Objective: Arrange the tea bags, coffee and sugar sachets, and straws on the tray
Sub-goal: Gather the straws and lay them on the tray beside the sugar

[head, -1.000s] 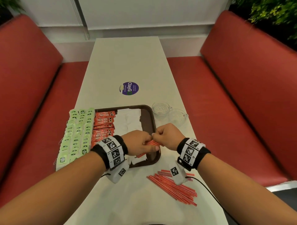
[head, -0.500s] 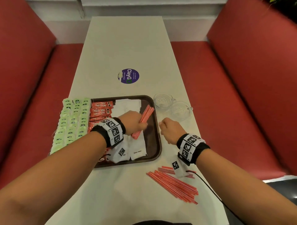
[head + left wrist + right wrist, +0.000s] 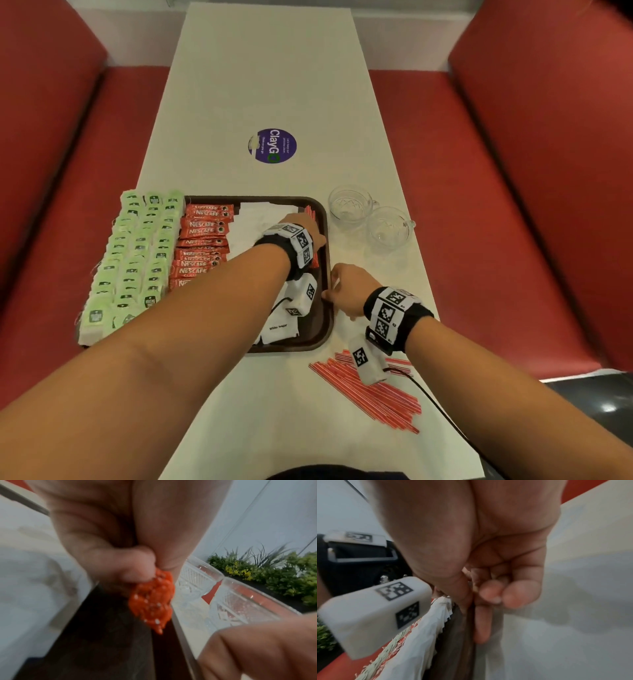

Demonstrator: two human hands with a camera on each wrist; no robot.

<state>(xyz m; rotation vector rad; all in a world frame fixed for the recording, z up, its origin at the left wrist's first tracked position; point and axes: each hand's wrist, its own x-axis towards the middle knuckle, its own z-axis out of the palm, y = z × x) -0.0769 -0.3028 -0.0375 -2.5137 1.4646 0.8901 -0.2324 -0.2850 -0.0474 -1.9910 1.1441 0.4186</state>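
A brown tray [image 3: 325, 329] holds rows of green tea bags [image 3: 137, 253], red coffee sachets [image 3: 205, 240] and white sugar sachets [image 3: 260, 219]. My left hand [image 3: 317, 236] grips a bundle of red straws [image 3: 311, 210] low along the tray's right side. The left wrist view shows that hand [image 3: 149, 569] curled round the straw ends [image 3: 152, 599]. My right hand [image 3: 330, 291] is at the tray's right rim. In the right wrist view its thumb and index finger [image 3: 481, 622] pinch the rim [image 3: 453, 635], with the other fingers curled.
More red straws [image 3: 373, 394] lie loose on the table near its front right edge, partly under my right wrist. Two glass cups [image 3: 349, 207] [image 3: 388, 228] stand just right of the tray. A purple sticker [image 3: 273, 145] marks the table's middle. Red benches flank the table.
The right hand let go of the straw bundle and moved to the tray's right rim. The left hand carried the bundle to the tray's right side and lowered it.
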